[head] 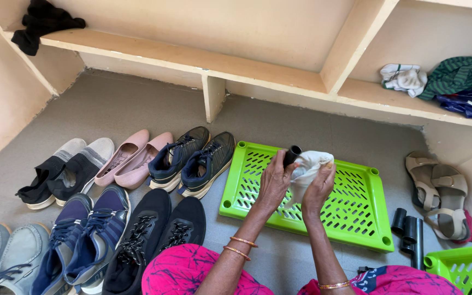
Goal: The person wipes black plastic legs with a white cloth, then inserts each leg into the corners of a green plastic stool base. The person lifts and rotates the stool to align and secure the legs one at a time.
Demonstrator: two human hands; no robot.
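Just above the green slotted tray (367, 218), both hands raised and busy. Left hand (274, 183) clenched around a short black tube (291, 154), gripping its lower part, upper end poking out past the fingers. Tube's long axis roughly upright, tipped a little to the right, toward the other hand. Right hand (319, 186) grasping a bunched white cloth (308, 166), cloth pressed against the tube's right side and draped down between the two palms. Tube thus held by the left, lying just left of the right hand, touching the cloth; left hand plainly the nearer, being the one holding it.

Below, flat on the grey floor (127, 104), the tray with round sockets at its corners. Further right, near a pair of beige sandals (438, 191), more black tubes (409, 232) lying loose, well apart from both hands. Corner of a second green tray (465, 267) at bottom right. Off to the left, rows of shoes (137, 186): pink flats, navy trainers, black lace-ups, grey slip-ons. Behind, a pale shelf (192, 57) with folded clothes.
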